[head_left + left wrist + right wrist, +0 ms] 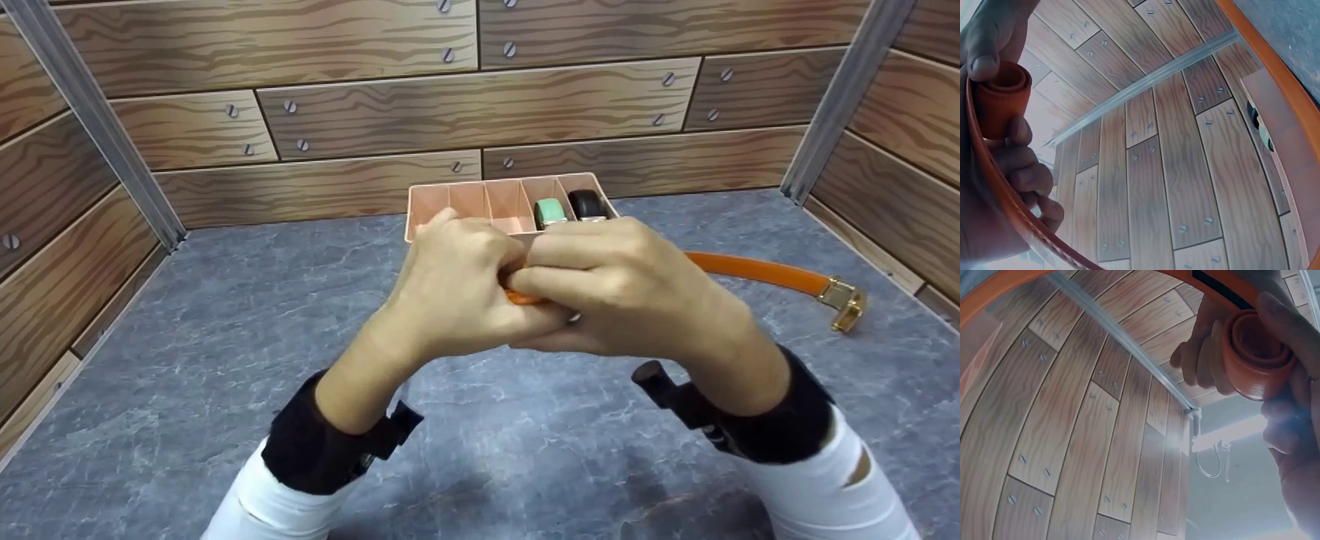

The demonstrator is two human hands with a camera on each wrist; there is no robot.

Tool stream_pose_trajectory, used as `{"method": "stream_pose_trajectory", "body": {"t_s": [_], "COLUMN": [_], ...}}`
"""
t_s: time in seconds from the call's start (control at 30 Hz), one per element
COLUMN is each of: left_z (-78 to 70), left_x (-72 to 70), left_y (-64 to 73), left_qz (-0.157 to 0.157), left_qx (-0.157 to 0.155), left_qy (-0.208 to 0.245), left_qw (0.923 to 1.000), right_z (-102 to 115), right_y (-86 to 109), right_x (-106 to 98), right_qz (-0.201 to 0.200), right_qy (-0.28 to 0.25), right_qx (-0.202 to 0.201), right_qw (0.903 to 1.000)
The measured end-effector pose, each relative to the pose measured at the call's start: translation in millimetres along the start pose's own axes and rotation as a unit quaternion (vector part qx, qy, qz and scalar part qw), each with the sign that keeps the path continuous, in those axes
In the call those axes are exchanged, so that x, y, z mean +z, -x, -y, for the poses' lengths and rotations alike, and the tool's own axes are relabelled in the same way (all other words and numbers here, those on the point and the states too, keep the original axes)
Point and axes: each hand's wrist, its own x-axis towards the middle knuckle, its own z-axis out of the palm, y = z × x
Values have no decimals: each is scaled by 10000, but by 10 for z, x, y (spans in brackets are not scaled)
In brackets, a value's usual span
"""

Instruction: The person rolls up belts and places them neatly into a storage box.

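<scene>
An orange belt (757, 271) has one end wound into a tight coil (1255, 354). Its free length trails to the right across the table and ends in a gold buckle (844, 300). My left hand (465, 289) and right hand (637, 292) meet in front of the box, fingers curled around the coil from either side. From above, the hands hide most of the roll. A thumb and fingertips pinch the coil (1002, 101) in the left wrist view, where a strip of belt bows away below it.
Behind the hands stands a pink divided box (429, 196) with several compartments. A rolled mint-green belt (550, 211) and a rolled black belt (586, 204) sit in its right-hand compartments. Wood-patterned walls (480, 112) enclose the grey marbled table (225, 337).
</scene>
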Motion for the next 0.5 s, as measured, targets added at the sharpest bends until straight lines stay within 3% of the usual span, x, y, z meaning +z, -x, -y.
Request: {"method": "stream_pose_trajectory", "body": {"t_s": [0.13, 0.23, 0.27, 0.33, 0.4, 0.43, 0.47, 0.5], "left_z": [-8, 23, 37, 64, 77, 76, 71, 65], "left_x": [4, 2, 2, 6, 13, 16, 18, 18], "left_y": [-6, -17, -22, -35, -44, -45, -45, -39], "left_qz": [0, 357, 553, 963, 1230, 1259, 1223, 1133], "left_qx": [273, 560, 651, 797, 857, 834, 796, 729], "left_qy": [94, 997, 1464, 2476, 3151, 3304, 3328, 3220], "left_qw": [9996, 9928, 9855, 9608, 9371, 9317, 9317, 9371], "right_z": [-38, -74, -83, -100, -110, -113, -113, -112], "right_y": [9, 12, 10, 1, -13, -20, -27, -33], "right_x": [-5, -7, -11, -23, -35, -41, -48, -57], "right_qz": [-152, -336, -426, -642, -789, -827, -831, -797], "right_qy": [-369, -612, -717, -1035, -1340, -1510, -1661, -1752], "right_qx": [104, 144, 161, 195, 230, 245, 267, 288], "right_qw": [9991, 9975, 9964, 9924, 9876, 9848, 9822, 9809]}}
